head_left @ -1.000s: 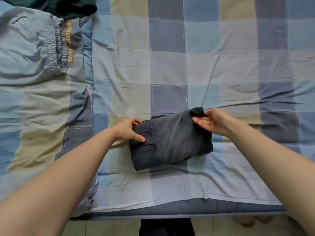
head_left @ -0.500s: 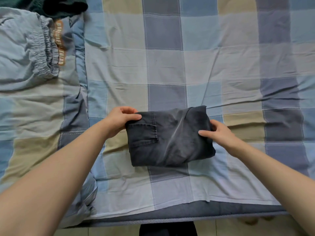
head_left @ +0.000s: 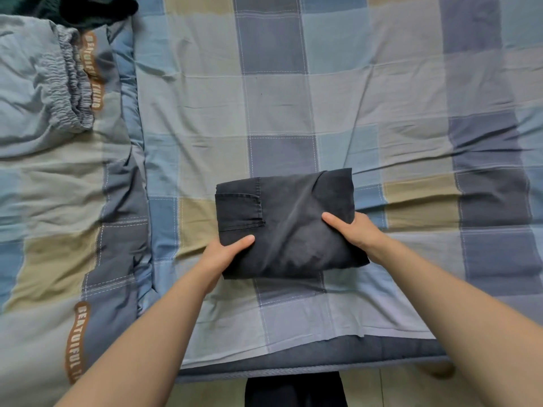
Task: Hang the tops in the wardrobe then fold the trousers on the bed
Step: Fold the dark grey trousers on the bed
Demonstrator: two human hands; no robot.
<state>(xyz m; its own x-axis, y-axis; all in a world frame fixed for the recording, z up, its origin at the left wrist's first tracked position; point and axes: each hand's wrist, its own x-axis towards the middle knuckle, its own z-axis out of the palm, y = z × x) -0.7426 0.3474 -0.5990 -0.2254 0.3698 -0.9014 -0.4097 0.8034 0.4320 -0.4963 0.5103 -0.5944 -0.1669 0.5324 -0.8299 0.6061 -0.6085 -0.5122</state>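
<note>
The folded dark trousers (head_left: 289, 224) lay near the bed's (head_left: 382, 98) near edge. The left hand (head_left: 224, 255) gripped their near-left corner, thumb on top; the right hand (head_left: 357, 230) apparently gripped the right edge, its fingers hidden beneath. A rumpled quilt (head_left: 58, 177) lay to the left.

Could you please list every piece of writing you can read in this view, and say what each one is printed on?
"BEAUTUIFUL", as printed, then letters cut off by the picture's edge: lower brown label on the quilt at the left.
"BEAUTIFUL", partly creased, then a blurred word, perhaps "THING": upper brown label on the same quilt.
Folded dark trousers, held at both ends by the left hand and the right hand: no writing visible.
Checked sheet: none.
</note>
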